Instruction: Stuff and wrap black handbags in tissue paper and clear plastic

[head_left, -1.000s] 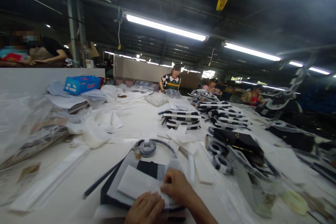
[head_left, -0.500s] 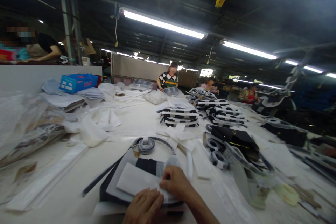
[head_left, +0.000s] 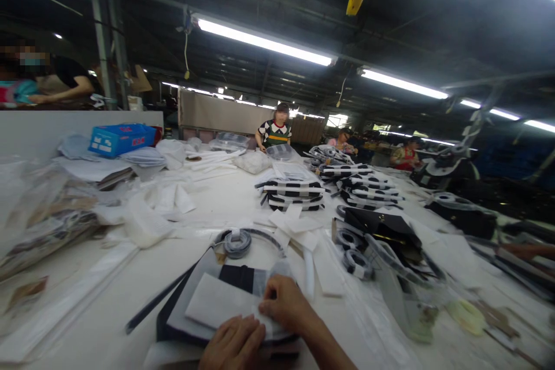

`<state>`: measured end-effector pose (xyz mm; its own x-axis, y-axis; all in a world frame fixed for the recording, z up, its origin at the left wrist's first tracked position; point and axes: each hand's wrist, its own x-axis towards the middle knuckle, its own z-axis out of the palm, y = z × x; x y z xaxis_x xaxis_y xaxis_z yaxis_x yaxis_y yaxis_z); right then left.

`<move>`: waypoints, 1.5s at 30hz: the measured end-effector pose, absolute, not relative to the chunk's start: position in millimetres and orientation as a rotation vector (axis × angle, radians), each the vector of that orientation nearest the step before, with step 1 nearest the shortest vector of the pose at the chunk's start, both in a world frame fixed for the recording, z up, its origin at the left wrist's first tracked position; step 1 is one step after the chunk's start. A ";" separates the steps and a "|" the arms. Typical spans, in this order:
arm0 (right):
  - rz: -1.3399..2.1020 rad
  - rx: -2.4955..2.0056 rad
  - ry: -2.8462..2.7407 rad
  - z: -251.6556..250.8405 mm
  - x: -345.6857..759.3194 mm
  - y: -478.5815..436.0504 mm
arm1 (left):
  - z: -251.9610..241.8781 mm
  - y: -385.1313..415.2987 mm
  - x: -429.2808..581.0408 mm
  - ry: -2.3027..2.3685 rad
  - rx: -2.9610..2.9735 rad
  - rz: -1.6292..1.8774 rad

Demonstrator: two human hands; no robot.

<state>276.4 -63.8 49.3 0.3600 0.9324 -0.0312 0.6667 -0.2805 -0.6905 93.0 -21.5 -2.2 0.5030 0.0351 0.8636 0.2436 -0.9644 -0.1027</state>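
Observation:
A black handbag [head_left: 167,324] lies on the table in front of me, partly covered by pale wrapping. Across its front is a white foam sheet [head_left: 221,302]. My left hand [head_left: 236,342] rests on the sheet's lower edge, fingers stretched out and close together. At the sheet's right end my right hand [head_left: 284,305] is closed in a pinch; what sits between its fingertips is hidden. Beyond the bag lies a wrapped coiled strap [head_left: 237,243], with a wrapped handle [head_left: 271,236] arching beside it. A dark wrapped strip [head_left: 160,299] sticks out to the left.
Stacked wrapped bags [head_left: 295,195] stand farther back. Right of my hands are loose white foam pieces [head_left: 327,272] and an open black bag [head_left: 381,225]. Plastic bags [head_left: 47,214] and a blue box [head_left: 124,139] lie left. A person [head_left: 275,127] stands across the table.
The view has shifted slightly, so the bag and both hands appear a little farther left. The hands keep nearly the same pose on the foam sheet. An arm shows at the far right.

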 end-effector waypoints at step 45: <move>-0.144 -2.222 -0.616 105.6 451.8 -195.7 | 12.3 -19.7 86.9 -0.144 -2.569 -1.321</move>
